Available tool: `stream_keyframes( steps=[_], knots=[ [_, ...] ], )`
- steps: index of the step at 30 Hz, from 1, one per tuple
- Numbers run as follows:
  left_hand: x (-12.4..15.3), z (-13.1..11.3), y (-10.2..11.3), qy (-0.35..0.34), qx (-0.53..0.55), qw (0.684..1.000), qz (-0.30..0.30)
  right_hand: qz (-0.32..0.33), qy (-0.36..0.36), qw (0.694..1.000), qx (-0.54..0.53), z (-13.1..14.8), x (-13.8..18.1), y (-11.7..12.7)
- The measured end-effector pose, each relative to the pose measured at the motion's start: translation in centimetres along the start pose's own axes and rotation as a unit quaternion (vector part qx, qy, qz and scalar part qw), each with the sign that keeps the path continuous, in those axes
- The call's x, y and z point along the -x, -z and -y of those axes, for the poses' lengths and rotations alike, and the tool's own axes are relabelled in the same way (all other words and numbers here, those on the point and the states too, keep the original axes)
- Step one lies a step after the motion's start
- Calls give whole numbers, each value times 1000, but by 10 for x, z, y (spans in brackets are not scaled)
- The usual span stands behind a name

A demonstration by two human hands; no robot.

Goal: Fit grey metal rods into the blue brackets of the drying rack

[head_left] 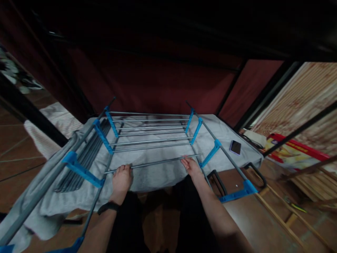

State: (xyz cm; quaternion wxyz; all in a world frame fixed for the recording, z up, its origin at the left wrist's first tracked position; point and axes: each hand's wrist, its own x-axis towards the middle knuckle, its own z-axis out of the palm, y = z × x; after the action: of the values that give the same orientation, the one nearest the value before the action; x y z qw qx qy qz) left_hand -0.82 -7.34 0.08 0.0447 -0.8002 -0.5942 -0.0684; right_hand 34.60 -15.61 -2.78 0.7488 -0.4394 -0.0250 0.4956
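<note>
A thin grey metal rod lies crosswise between the two sides of a rack frame of grey tubes and blue plastic brackets. Near the rod's left end, my left hand is closed around it, a dark band on the wrist. My right hand has its fingers on the rod close to the right end, which sticks out past the hand toward a blue bracket. Farther back, several crossbars span the frame between paired blue brackets. Whether the held rod's ends sit in the brackets, I cannot tell.
A bundle of loose grey tubes lies on the grey blanket at the left. On the right are a phone, a red and yellow box and a wooden frame. Dark red fabric hangs behind.
</note>
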Motion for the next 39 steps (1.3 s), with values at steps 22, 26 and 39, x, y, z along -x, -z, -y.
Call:
stream_keyframes(
  steps=[22,26,39],
  knots=[
    [-1,6,-1,6,-23,999,37,-14,-32,997,74,-5,-6,2],
    [-2,6,-1,2,-23,999,25,-17,-22,997,73,-6,-7,-1],
    [-6,2,-7,6,-3,1000,16,-26,14,999,44,-1,-8,-3]
  ],
)
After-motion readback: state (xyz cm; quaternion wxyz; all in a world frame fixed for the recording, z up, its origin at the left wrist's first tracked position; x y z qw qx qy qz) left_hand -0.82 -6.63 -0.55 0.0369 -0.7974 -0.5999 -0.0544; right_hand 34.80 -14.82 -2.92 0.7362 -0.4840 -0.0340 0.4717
